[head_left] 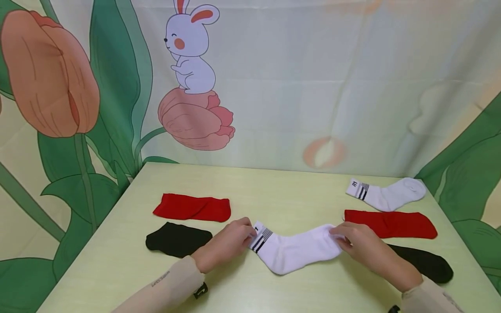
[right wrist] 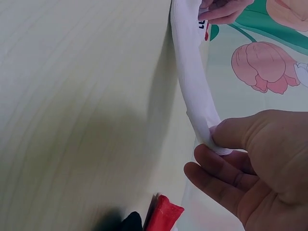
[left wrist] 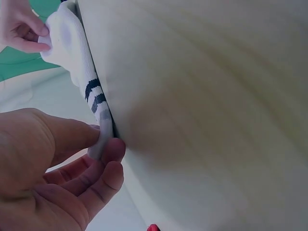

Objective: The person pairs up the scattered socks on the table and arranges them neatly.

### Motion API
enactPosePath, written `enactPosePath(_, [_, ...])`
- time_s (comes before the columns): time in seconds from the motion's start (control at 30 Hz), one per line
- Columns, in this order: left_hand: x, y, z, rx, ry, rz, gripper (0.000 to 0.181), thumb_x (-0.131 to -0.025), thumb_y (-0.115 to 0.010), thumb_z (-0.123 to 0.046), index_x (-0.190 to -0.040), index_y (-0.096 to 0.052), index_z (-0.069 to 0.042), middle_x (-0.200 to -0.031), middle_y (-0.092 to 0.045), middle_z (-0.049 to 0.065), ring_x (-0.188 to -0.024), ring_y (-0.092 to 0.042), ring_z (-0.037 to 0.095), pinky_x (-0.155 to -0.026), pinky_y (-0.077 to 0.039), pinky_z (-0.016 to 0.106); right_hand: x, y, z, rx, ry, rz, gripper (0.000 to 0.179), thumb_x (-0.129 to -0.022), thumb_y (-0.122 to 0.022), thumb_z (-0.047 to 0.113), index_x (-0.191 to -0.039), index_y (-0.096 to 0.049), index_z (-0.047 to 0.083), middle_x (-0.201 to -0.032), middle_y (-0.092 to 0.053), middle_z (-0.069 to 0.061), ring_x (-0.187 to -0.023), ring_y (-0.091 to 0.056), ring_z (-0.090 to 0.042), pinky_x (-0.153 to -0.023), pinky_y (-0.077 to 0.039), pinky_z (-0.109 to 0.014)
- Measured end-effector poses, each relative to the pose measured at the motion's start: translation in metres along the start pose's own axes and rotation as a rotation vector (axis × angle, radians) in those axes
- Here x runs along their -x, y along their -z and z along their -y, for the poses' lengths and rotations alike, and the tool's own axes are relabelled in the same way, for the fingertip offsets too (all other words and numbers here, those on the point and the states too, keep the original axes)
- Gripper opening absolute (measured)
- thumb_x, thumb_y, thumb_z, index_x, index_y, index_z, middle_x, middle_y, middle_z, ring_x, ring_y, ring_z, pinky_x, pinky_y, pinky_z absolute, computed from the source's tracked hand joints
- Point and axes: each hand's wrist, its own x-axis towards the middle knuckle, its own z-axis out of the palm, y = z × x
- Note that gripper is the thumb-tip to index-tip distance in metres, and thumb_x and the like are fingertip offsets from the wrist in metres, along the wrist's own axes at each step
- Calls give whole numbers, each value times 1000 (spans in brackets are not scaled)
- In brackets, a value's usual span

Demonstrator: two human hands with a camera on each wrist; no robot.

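White sock (head_left: 295, 251): your left hand (head_left: 233, 238) pinches the cuff (head_left: 261, 238), your right hand (head_left: 364, 244) the toe (head_left: 328, 243); only the head view shows the left black sock (head_left: 177, 239)

White sock (head_left: 303, 252), dark-striped cuff (head_left: 262, 237) at left, bent at heel (head_left: 279, 266), fingers (right wrist: 211, 184) pinching both ends

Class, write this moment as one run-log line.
left hand: pinches white sock at cuff; right hand: pinches toe end; leftward: red sock, black sock; rightward: second white sock, second red sock, second black sock
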Motion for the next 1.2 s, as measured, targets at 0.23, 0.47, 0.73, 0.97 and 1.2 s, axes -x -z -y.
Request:
enactPosePath(0.23, [0,0,-2,11,-15,3,15,-92,-69,5,-102,-79,-1,-95,-64,6,-86,-62,13,-75,-53,20,2,-4,-1,20,16,-2,27,-77,-86,-3,-103,-80,3,-88,-74,-3,-78,-68,-17,-71,-60,-29])
enactPosePath(0.47, [0,0,-3,4,-13,11,15,-92,-70,5,-102,-79,-2,-95,-65,6,-85,-62,13,-74,-53,19,5,-9,-3,28,-7,57,27,-78,-84,-4,-103,-79,2,-88,-75,-4,-78,-66,-18,-72,-60,-32])
enactPosePath(0.73, [-1,0,-4,-3,-13,18,14,-92,-72,3,-102,-79,-2,-95,-66,6,-85,-62,12,-75,-53,19,6,-12,-5,8,-43,82,28,-79,-85,-3,-105,-79,4,-90,-74,-3,-80,-66,-18,-74,-60,-33])
enactPosePath(0.97, [-2,0,-5,-9,-1,29,13,-92,-72,2,-102,-79,-2,-95,-66,6,-85,-62,12,-75,-53,19,7,-14,-5,64,-56,126,30,-79,-86,2,-108,-79,7,-94,-75,-2,-80,-63,-15,-74,-59,-31])
enactPosePath(1.2, [-3,0,-4,-6,11,39,13,-93,-73,0,-104,-79,-2,-97,-66,6,-86,-63,13,-77,-54,20,13,-17,-5,145,-73,114,33,-81,-87,7,-112,-79,15,-94,-70,1,-84,-59,-13,-71,-56,-28])
